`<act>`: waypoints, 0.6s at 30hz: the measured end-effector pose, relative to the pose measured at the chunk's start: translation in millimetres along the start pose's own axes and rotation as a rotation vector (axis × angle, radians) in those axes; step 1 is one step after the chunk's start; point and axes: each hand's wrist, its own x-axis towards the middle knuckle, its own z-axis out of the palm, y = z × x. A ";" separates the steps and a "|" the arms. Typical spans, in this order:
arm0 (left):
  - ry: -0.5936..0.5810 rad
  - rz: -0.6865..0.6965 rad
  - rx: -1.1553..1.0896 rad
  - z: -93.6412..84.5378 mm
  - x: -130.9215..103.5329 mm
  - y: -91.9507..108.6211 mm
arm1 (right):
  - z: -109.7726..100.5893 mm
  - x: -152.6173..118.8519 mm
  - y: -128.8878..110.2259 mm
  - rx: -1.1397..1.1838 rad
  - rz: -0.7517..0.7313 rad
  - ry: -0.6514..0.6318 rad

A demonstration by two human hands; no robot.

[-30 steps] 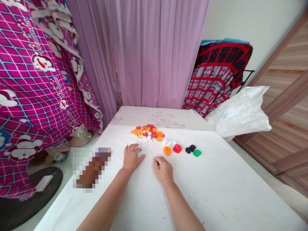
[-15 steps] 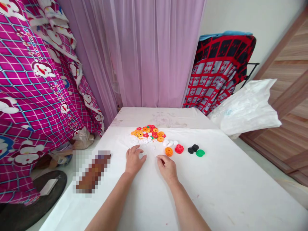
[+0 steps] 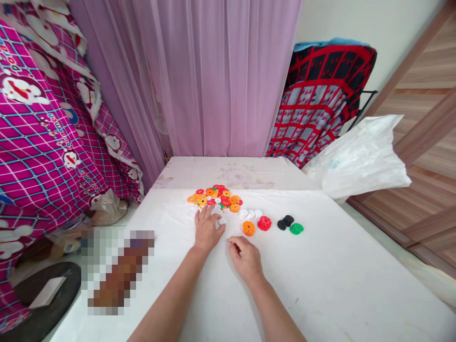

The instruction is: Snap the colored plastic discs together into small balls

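My left hand [image 3: 208, 230] is at the near edge of a mixed pile of flower-shaped plastic pieces [image 3: 224, 195] in red, orange, yellow, white and green. Its fingers are apart, with the tips over white flower-shaped pieces [image 3: 221, 220]; no grip on one shows. To its right, my right hand [image 3: 246, 257] rests low on the table with its fingers curled and thumb against the index finger; whatever is inside cannot be made out. Beyond it lie an orange piece [image 3: 248, 228], a red piece [image 3: 264, 223], and white pieces [image 3: 251, 214] in a row.
Black pieces [image 3: 285, 222] and a green piece [image 3: 296, 229] lie farther right on the white-covered table [image 3: 338, 266]. A white plastic bag [image 3: 363, 156] stands at the right edge. At the left edge is a blurred-out brown object [image 3: 121, 273].
My left hand has moved forward to the white pieces at the pile's near edge. My right hand stays closed, slightly nearer to me in the view. The camera view has shifted a little.
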 end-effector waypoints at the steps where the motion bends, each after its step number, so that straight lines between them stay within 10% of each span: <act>1: -0.006 0.002 0.007 0.7 0.4 -0.1 | -0.3 0.2 -0.4 -0.003 0.004 -0.001; 10: -0.040 0.007 0.048 -9.3 -4.9 -4.0 | 1.9 0.2 1.5 -0.011 -0.021 0.008; 18: -0.020 -0.114 0.140 -41.7 -46.4 -47.8 | 2.3 -0.2 3.3 -0.047 -0.021 0.002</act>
